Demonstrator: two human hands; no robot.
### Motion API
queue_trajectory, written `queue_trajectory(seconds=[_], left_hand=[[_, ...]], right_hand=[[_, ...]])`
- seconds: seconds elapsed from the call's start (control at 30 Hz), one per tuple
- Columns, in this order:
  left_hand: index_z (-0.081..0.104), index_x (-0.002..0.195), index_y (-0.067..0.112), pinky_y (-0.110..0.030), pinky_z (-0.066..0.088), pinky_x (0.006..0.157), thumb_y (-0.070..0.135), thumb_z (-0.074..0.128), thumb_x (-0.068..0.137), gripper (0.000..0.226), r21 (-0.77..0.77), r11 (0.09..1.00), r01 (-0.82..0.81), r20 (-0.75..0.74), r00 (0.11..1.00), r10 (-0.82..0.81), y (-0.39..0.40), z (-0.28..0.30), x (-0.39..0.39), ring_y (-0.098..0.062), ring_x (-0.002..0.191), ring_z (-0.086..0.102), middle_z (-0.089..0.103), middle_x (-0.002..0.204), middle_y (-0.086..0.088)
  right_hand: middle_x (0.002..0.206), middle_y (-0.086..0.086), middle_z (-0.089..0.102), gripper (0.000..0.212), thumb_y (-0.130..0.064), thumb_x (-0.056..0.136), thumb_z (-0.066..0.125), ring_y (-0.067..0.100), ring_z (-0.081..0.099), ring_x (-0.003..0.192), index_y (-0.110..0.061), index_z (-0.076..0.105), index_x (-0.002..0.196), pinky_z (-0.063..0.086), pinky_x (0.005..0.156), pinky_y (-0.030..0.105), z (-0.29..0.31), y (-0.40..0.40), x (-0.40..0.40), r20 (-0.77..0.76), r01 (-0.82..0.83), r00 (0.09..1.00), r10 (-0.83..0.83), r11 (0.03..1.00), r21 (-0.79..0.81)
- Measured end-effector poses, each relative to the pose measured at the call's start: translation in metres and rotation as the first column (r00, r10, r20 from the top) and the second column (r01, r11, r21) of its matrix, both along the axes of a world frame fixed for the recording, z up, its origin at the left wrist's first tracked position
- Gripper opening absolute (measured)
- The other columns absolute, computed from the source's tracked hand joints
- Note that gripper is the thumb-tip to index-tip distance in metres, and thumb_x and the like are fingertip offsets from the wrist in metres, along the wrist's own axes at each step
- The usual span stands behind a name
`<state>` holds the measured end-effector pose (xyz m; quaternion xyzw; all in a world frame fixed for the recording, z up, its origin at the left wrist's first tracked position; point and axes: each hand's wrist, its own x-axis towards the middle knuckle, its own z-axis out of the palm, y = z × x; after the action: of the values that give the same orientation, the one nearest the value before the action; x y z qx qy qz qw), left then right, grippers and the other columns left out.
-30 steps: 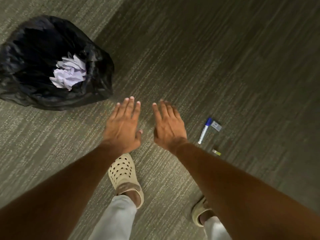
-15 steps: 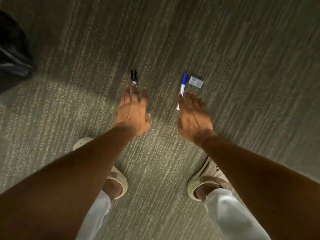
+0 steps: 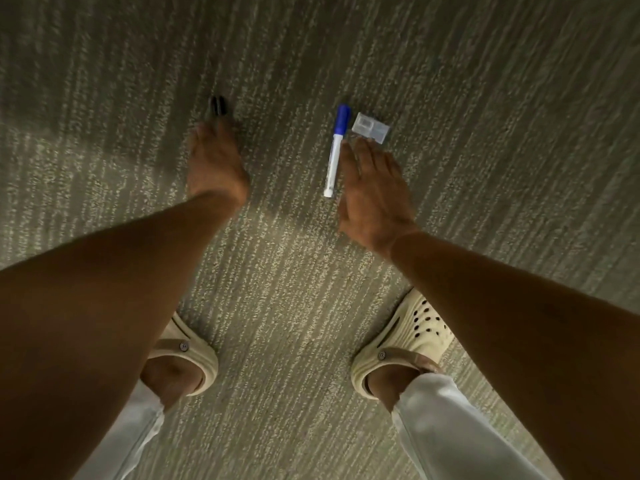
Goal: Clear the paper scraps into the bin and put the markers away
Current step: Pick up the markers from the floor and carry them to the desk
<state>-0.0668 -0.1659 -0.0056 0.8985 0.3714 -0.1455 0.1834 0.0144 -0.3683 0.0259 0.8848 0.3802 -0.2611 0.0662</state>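
both arms reach down toward the carpet (image 3: pixel 294 278). the left hand (image 3: pixel 216 164) is over a black marker (image 3: pixel 218 106), of which only the dark cap end shows beyond the fingertips; the picture is blurred there, so i cannot tell whether the hand has closed on it. the right hand (image 3: pixel 375 192) is flat with fingers spread, holding nothing, just beside a blue marker (image 3: pixel 335 150) lying on the carpet with its blue cap pointing away. a small clear plastic case (image 3: pixel 370 128) lies next to that cap, by the right fingertips. cream clogs (image 3: pixel 405 341) and pale trousers (image 3: pixel 446 420) show below.
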Motion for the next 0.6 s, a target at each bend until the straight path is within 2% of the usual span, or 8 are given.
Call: queue_trajectory(seconds=[0.1,0.17,0.23,0.37,0.47,0.6], left_hand=[[0.031,0.143,0.014,-0.04,0.048,0.094,-0.009,0.058,0.079,0.073,-0.042,0.999,0.033,0.041,0.999,-0.031,-0.019,0.005,0.01,-0.035,0.117,0.048,0.049,0.131,-0.019],[0.03,0.146,0.017,-0.039,0.044,0.102,-0.002,0.055,0.083,0.07,-0.07,0.987,0.147,0.004,0.989,-0.147,-0.038,0.007,0.016,-0.032,0.128,0.04,0.039,0.141,-0.018],[0.032,0.146,0.016,-0.039,0.042,0.106,-0.004,0.053,0.083,0.069,-0.117,0.975,0.191,-0.021,0.981,-0.194,-0.058,0.007,0.021,-0.03,0.131,0.036,0.032,0.144,-0.017],[0.046,0.134,0.011,-0.038,0.048,0.091,-0.008,0.058,0.08,0.058,-0.165,0.962,0.219,0.004,0.975,-0.222,-0.091,0.001,0.037,-0.027,0.107,0.045,0.042,0.12,-0.015],[0.045,0.133,0.009,-0.041,0.047,0.089,0.0,0.055,0.086,0.048,-0.17,0.962,0.215,0.053,0.977,-0.209,-0.106,-0.009,0.045,-0.03,0.106,0.046,0.045,0.121,-0.017],[0.049,0.127,0.009,-0.036,0.041,0.093,0.018,0.045,0.095,0.033,-0.117,0.96,0.253,0.12,0.963,-0.239,-0.12,-0.023,0.052,-0.026,0.108,0.043,0.052,0.119,-0.012]], right_hand=[[0.153,0.021,0.029,0.095,-0.03,0.075,0.071,0.034,0.026,0.143,-0.003,0.019,0.149,0.024,0.117,0.047,0.004,-0.001,0.008,-0.004,0.019,1.0,-0.019,1.0,0.004],[0.154,0.023,0.027,0.095,-0.03,0.075,0.07,0.035,0.024,0.144,-0.002,0.017,0.149,0.022,0.118,0.047,0.008,-0.002,0.015,-0.01,0.028,1.0,-0.028,1.0,0.003],[0.155,0.023,0.024,0.096,-0.03,0.076,0.07,0.034,0.022,0.145,-0.003,0.015,0.149,0.021,0.119,0.047,0.011,-0.004,0.023,-0.016,0.033,0.999,-0.033,0.999,-0.004],[0.154,0.022,0.026,0.092,-0.025,0.077,0.068,0.034,0.023,0.144,-0.001,0.016,0.149,0.021,0.119,0.046,0.01,-0.009,0.04,-0.005,0.027,1.0,-0.027,1.0,-0.008],[0.153,0.021,0.029,0.084,-0.019,0.08,0.063,0.033,0.025,0.143,0.0,0.018,0.148,0.022,0.119,0.045,0.002,-0.012,0.05,-0.012,0.02,1.0,-0.02,1.0,0.004],[0.148,0.02,0.036,0.072,-0.015,0.085,0.056,0.032,0.034,0.137,0.002,0.022,0.147,0.028,0.115,0.042,-0.01,-0.005,0.061,-0.001,0.008,1.0,-0.008,1.0,0.028]])
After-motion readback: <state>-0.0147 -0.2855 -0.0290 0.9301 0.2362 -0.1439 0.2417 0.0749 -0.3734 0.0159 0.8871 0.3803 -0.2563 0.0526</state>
